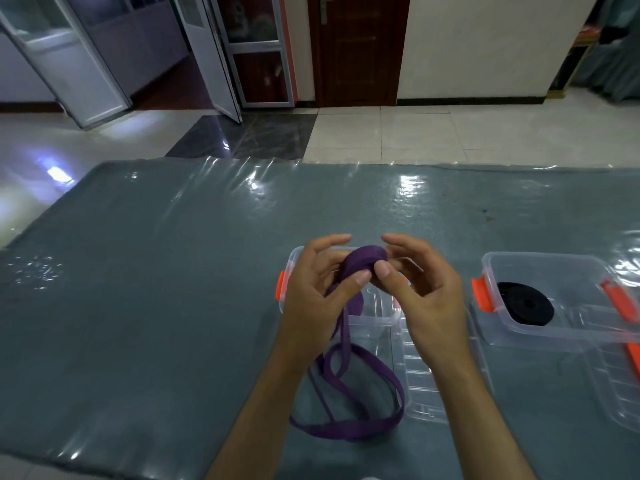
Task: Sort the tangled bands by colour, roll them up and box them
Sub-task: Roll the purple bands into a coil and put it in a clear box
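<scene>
Clearly the purple band (349, 393) is soft, light and floppy: its loose length hangs from the hands and lies in slack loops on the grey table cover (138, 306), near the person. The rolled part (363, 263) is held up over the left clear box (289, 268). The left hand (318, 289) curls round the roll, thumb pressing the band where it feeds in; the right hand (422, 292) pinches the roll's right side between thumb and fingers. Such a coil probably springs loose if released, so the grip belongs on its flat faces, with the thumb trapping the outermost turn. The tail looks likely to twist, so it wants guiding flat. A finished black roll (524, 303) sits in the right box (540, 341), and clear lids (426, 379) lie nearer.
</scene>
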### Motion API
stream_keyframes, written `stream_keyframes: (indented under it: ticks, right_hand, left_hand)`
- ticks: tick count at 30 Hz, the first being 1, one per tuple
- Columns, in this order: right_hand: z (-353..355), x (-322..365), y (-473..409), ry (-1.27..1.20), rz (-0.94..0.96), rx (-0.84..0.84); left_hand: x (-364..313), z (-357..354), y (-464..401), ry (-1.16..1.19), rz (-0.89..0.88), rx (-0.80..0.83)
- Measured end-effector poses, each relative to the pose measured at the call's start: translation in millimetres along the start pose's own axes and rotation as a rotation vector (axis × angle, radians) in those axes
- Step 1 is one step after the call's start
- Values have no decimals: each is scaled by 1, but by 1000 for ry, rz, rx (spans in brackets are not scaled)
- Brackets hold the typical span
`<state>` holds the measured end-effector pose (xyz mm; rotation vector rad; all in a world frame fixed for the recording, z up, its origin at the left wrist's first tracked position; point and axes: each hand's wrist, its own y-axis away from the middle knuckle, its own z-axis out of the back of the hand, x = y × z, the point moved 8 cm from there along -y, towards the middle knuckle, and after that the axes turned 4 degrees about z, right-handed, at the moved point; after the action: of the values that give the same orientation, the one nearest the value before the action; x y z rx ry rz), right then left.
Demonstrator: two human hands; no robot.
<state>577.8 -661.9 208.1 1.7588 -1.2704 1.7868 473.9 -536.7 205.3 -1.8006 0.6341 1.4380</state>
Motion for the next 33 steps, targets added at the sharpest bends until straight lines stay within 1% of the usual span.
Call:
stream_keyframes:
  ticks: [2, 4, 9, 12, 15, 17, 19, 21, 22, 24, 25, 28, 30, 33]
  right_hand:
    - [-4, -3, 3, -4, 14, 17]
    - [-5, -7, 4, -27, -4, 34]
    - [3, -3, -6, 32, -102, 12]
    - [1, 9, -9, -85, -79, 4]
    - [-7, 19, -3, -201, -21, -48]
    - [-11, 19, 1, -234, -14, -76]
    - [-8, 16, 3, -239, -45, -83]
    - [-4, 18, 2, -193, -59, -63]
    - [-2, 21, 2, -172, -59, -47]
    - [1, 24, 2, -152, -67, -12]
    - [3, 26, 3, -152, -66, -4]
    - [4, 32, 9, -209, -50, -46]
    - [0, 35, 14, -264, -31, -87]
    - [-7, 32, 22, -298, -52, -105]
  left_hand:
    - [2, 5, -2, 92, 36, -80]
    - [2, 7, -2, 112, 22, -107]
    - [-10, 1, 3, 3, -101, -158]
    - [-18, 0, 11, 0, -211, -222]
    - [-35, -6, 18, -100, -345, -281]
    - [-42, -12, 19, -159, -376, -290]
    - [-45, -15, 20, -222, -388, -278]
    - [-45, -18, 21, -267, -377, -259]
    - [-44, -18, 23, -258, -351, -267]
    - [-41, -15, 25, -151, -279, -322]
    - [-40, -14, 28, -101, -273, -343]
    - [-42, -18, 31, -48, -329, -301]
    - [-42, -20, 33, -61, -324, -270]
    - [-44, -12, 38, -50, -323, -274]
